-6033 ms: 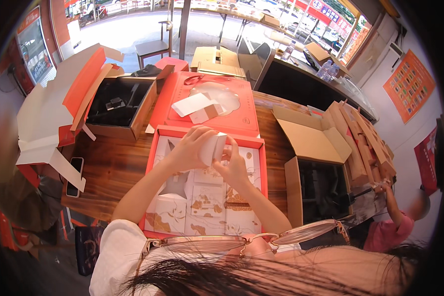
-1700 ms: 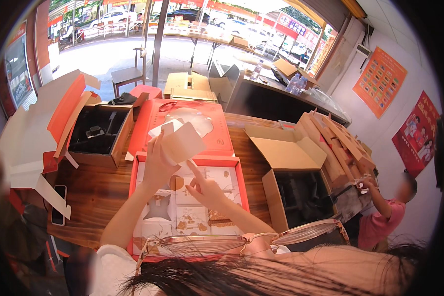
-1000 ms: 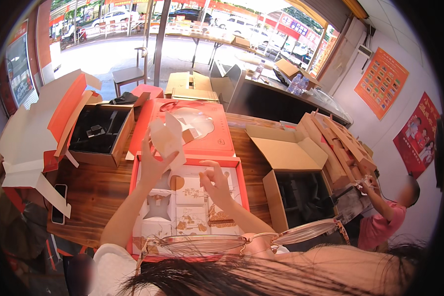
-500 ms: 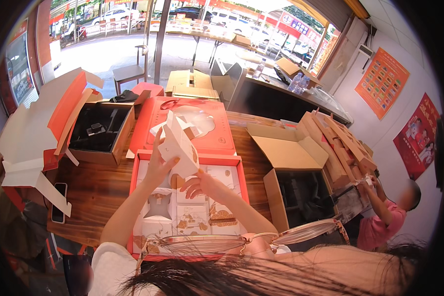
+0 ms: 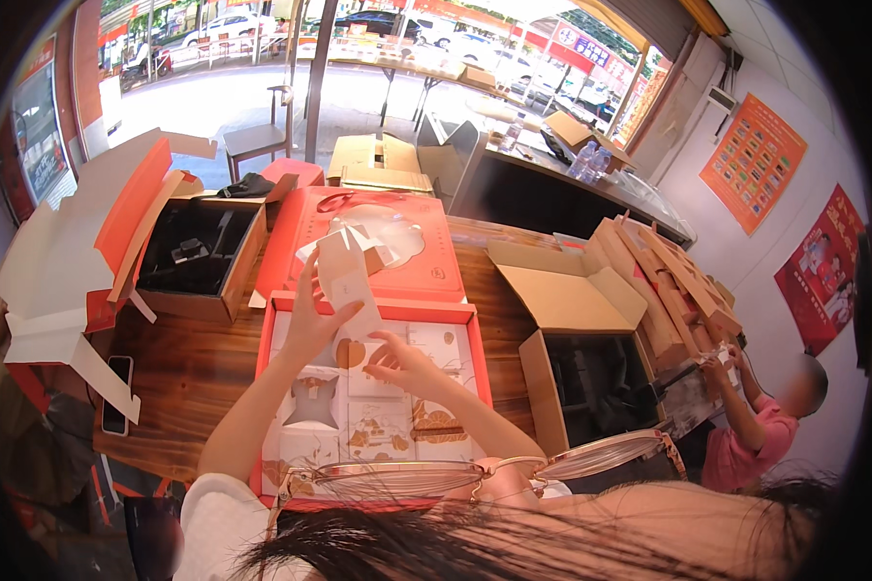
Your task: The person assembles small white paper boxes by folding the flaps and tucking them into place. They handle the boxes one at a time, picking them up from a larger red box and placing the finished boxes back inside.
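Note:
My left hand (image 5: 310, 318) grips a small white carton (image 5: 349, 290) by its side, holding it tilted above a red gift box (image 5: 478, 363). Near the carton's lower end is my right hand (image 5: 404, 364), its fingers curled but apart; I cannot tell whether a fingertip touches the carton. Inside the red box lie several white cartons (image 5: 378, 431) with gold-brown drawings, and a silvery-grey pillow-shaped piece (image 5: 312, 399) sits at the left. Behind it lies the red lid (image 5: 421, 252) with a shaped window, and another folded white carton (image 5: 378, 254) rests on it.
Open brown cardboard boxes with black contents stand left (image 5: 247, 276) and right (image 5: 543, 387). At far left is a large white-and-red unfolded carton (image 5: 68, 261); a phone (image 5: 116, 392) lies by the wooden table (image 5: 174, 387) edge. A person in pink (image 5: 751, 441) works at right beside stacked cartons (image 5: 639, 290).
The white carton in my left hand has turned, showing a different side. My right hand has moved slightly right and its fingers have come away from the carton's side.

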A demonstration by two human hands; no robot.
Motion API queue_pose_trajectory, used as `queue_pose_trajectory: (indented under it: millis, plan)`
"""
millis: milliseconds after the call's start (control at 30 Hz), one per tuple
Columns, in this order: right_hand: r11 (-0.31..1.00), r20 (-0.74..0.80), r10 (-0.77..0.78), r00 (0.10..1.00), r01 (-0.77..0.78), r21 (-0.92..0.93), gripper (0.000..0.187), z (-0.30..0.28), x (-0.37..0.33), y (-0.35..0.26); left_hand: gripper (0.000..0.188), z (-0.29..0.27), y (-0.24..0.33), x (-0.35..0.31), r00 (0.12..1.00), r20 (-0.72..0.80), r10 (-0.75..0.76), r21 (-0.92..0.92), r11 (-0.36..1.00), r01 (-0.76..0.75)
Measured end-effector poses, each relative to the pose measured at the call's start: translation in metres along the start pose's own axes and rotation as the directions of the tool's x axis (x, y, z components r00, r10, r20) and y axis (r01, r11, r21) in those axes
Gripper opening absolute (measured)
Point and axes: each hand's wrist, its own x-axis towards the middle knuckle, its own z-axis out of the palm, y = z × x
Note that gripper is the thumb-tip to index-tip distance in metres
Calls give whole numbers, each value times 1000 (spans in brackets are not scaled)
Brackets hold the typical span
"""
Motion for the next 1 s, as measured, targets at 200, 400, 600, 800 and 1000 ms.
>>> queue_pose_trajectory:
  millis: [200, 400, 600, 800, 1000]
  plan:
    - [1000, -150, -16, 989, 18, 9, 68, -1, 2, -3, 89, 0, -1, 1, 995, 35, -91, -281, 955, 97]
    - [999, -231, -34, 972, 25, -41, 75, 1, 2, -6, 83, 1, -6, -1, 986, 164, -33, -284, 955, 80]
    - [995, -248, -97, 964, 87, -53, 72, 0, 4, 5, 70, -3, -17, -4, 959, 95, -269, -427, 859, 283]
    - [998, -226, -60, 972, 66, 18, 57, 1, 5, 5, 75, -8, -13, 1, 915, 122, -386, -614, 694, 375]
    - [992, -191, -26, 981, 50, 120, 46, -1, 3, 3, 76, -5, -1, 3, 916, 130, -379, -646, 668, 368]
